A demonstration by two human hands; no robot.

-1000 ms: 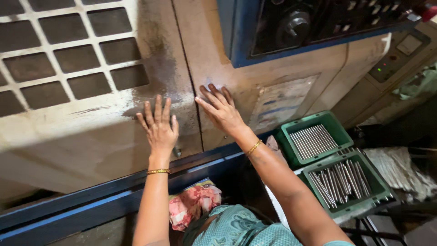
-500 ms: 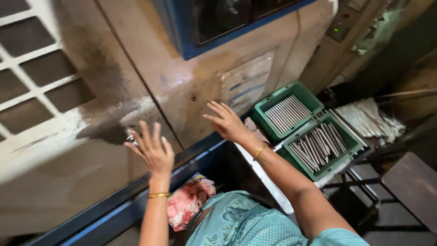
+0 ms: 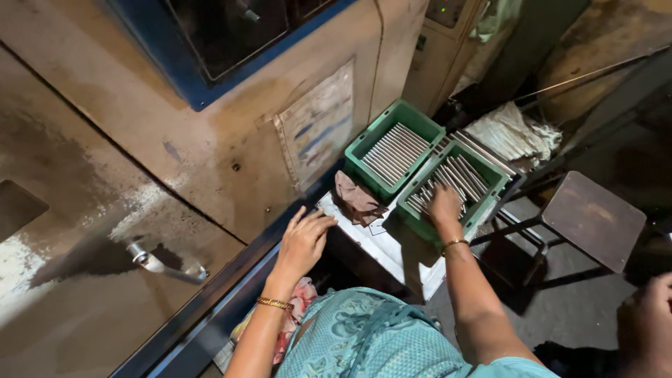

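**Hand in the rod crate**

Right of centre, the right hand [image 3: 445,207] reaches palm-down into the nearer green crate [image 3: 490,197], fingers curled among the metal rods [image 3: 458,176] (whether it grips one cannot be told). The left hand [image 3: 302,241], open with fingers spread, rests at the edge of the beige machine panel [image 3: 231,150], holding nothing.

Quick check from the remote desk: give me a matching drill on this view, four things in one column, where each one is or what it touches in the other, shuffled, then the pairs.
Things:
1. right hand
2. left hand
3. brown rag
4. dark stool

Places:
A. on the white surface beside the crates
B. in the nearer green crate, on the metal rods
C. on the floor, right of the crates
D. at the machine's lower edge, by the blue rail

Pairs: 1-B, 2-D, 3-A, 4-C
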